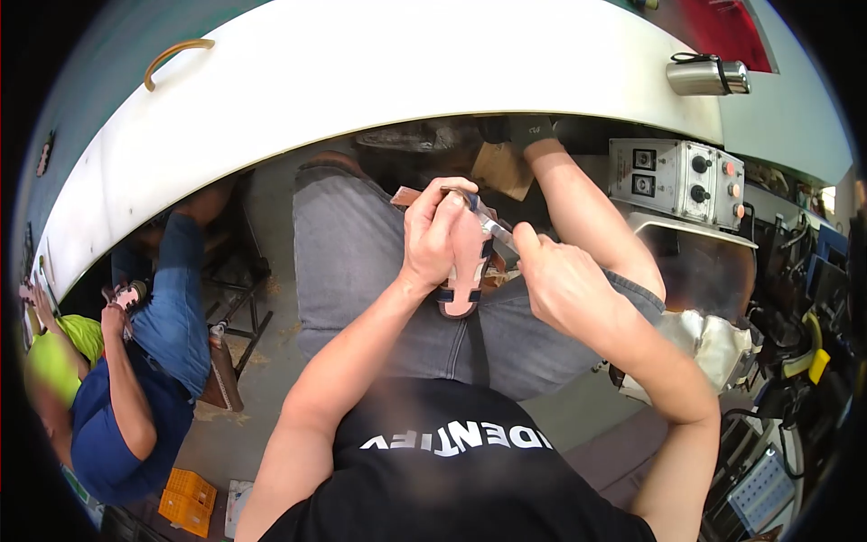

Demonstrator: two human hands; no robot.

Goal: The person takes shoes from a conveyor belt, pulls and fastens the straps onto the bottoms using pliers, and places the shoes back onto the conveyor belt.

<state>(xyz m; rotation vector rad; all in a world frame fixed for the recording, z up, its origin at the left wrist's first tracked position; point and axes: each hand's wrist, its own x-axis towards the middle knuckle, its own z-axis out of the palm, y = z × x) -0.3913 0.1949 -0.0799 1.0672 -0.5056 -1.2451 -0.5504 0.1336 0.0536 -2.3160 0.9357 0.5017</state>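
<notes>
Over my lap I see a sandal (468, 262) with a pink footbed and dark straps, its sole facing me. My left hand (429, 237) is closed around the upper end of it, thumb on the near face. A silver metal hand tool (495, 229), perhaps pliers, is gripped in my right hand (562, 282). Its tip meets the dark strap at the sandal's upper end, close to my left fingertips. The jaws are too small to make out. A brownish strip (405, 196) sticks out to the left behind my left hand.
A long white table (433, 63) curves across the front, with a steel flask (709, 76) at its right end. A control box (675, 183) stands to the right. At left, a co-worker in a blue shirt (126, 425) sits near an orange crate (188, 499).
</notes>
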